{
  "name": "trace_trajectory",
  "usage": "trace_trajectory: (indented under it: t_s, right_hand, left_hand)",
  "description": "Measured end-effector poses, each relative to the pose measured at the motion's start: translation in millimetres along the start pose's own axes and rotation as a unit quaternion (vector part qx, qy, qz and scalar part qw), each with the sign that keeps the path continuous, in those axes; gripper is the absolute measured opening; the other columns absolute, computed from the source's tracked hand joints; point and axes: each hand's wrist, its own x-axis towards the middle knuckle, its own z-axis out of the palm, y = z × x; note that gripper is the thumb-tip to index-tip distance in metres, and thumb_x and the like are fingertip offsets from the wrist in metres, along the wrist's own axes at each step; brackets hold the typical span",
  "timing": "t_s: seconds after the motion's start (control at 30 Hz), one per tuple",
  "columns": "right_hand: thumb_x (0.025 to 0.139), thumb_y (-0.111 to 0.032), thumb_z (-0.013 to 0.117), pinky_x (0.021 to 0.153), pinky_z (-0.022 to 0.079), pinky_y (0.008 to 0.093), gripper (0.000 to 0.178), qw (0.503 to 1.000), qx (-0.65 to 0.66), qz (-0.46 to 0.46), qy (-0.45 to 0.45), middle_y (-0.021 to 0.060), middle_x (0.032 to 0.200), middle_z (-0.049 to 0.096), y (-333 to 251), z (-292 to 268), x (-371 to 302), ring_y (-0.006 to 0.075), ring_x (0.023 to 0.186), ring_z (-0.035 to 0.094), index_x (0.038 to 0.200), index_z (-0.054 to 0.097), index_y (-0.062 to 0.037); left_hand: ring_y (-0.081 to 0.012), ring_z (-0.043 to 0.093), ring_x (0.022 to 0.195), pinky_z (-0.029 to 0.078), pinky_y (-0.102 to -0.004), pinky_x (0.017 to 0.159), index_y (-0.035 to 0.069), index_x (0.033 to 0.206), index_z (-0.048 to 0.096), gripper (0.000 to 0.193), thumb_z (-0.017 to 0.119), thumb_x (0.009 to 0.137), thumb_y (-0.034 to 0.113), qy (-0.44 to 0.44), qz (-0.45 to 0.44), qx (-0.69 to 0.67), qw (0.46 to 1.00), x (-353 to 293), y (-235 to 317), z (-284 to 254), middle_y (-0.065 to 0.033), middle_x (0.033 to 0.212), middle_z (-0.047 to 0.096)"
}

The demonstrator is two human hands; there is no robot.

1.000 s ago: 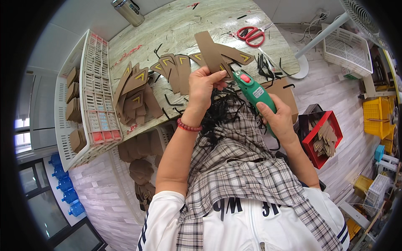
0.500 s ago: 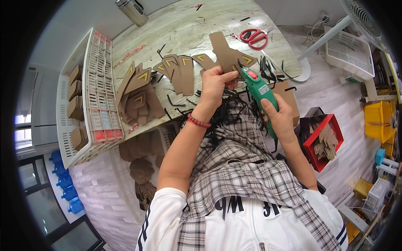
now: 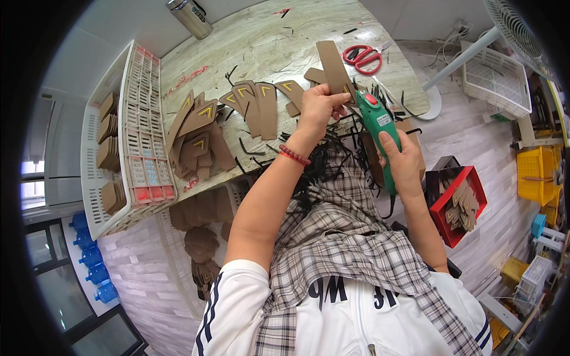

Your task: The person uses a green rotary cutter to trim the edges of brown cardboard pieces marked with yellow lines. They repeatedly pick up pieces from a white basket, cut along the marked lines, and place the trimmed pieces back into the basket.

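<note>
My left hand (image 3: pixel 319 113) pinches a flat brown strap-shaped piece (image 3: pixel 333 64) between thumb and fingers, its long end pointing away from me over the table. A bit of yellow mark shows near my fingers. In my right hand (image 3: pixel 404 163) is a green handheld electric cutter (image 3: pixel 377 118) with a red button. Its tip is close against the right edge of the piece; whether it touches cannot be made out. Similar brown pieces (image 3: pixel 252 104) with yellow chevrons lie fanned on the table, and more are heaped (image 3: pixel 199 139) farther left. Black strip scraps (image 3: pixel 323 163) cover my plaid apron.
Red-handled scissors (image 3: pixel 363 59) lie on the table (image 3: pixel 249 41) near its right edge. A white basket (image 3: pixel 145 113) with stacked brown pieces stands at left. A red-and-black box (image 3: pixel 457 202) of small brown offcuts sits at right, below a fan (image 3: pixel 510 29). A steel flask (image 3: pixel 190 18) stands at the back.
Both hands have shifted a little to the right with the brown piece and the cutter. The cutter points more steeply away from me. Another brown piece behind is now more exposed.
</note>
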Motion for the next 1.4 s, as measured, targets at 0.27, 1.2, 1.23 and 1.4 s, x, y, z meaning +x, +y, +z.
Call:
trace_trajectory:
  t_s: [0.27, 1.2, 1.23, 1.4]
  right_hand:
    - [0.088, -0.032, 0.065, 0.046, 0.038, 0.0211, 0.033, 1.000, -0.016, 0.004, -0.016, -0.0016, 0.065, 0.052, -1.7, -5.4, -1.4, 0.0046, 0.050, 0.046, 0.094, 0.062, 0.0002]
    - [0.086, -0.032, 0.067, 0.048, 0.038, 0.0228, 0.034, 0.996, -0.059, -0.001, -0.060, -0.0011, 0.064, 0.052, -7.6, 35.6, -10.6, 0.0047, 0.052, 0.046, 0.098, 0.062, -0.0002]
    - [0.086, -0.032, 0.067, 0.048, 0.038, 0.0228, 0.035, 0.996, -0.057, -0.011, -0.062, -0.0012, 0.064, 0.052, -8.4, 37.0, -10.5, 0.0047, 0.053, 0.045, 0.099, 0.062, -0.0001]
    - [0.086, -0.031, 0.068, 0.049, 0.037, 0.0226, 0.034, 0.996, -0.041, -0.038, -0.074, -0.0014, 0.064, 0.052, -13.0, 42.5, -15.3, 0.0048, 0.055, 0.044, 0.100, 0.062, 0.0001]
  left_hand:
    - [-0.0099, 0.056, 0.053, 0.042, -0.0215, 0.047, 0.000, 0.086, 0.067, 0.006, 0.067, 0.081, 0.004, -0.011, 0.002, 0.026, 1.000, 3.2, -3.3, -4.5, -0.0048, 0.074, 0.066]
    - [-0.0145, 0.050, 0.073, 0.042, -0.0284, 0.067, 0.000, 0.084, 0.055, 0.015, 0.054, 0.093, 0.013, 0.271, 0.274, 0.093, 0.918, -12.9, 2.9, -84.1, -0.0056, 0.082, 0.056]
    - [-0.0103, 0.050, 0.073, 0.042, -0.0253, 0.067, 0.001, 0.086, 0.056, 0.012, 0.054, 0.093, 0.011, 0.232, 0.275, -0.034, 0.932, -25.1, 17.8, -57.9, -0.0032, 0.084, 0.059]
    - [-0.0070, 0.055, 0.071, 0.044, -0.0217, 0.064, 0.003, 0.090, 0.060, 0.005, 0.058, 0.090, 0.007, 0.205, 0.234, -0.165, 0.936, -37.9, 26.8, -31.4, -0.0012, 0.085, 0.063]
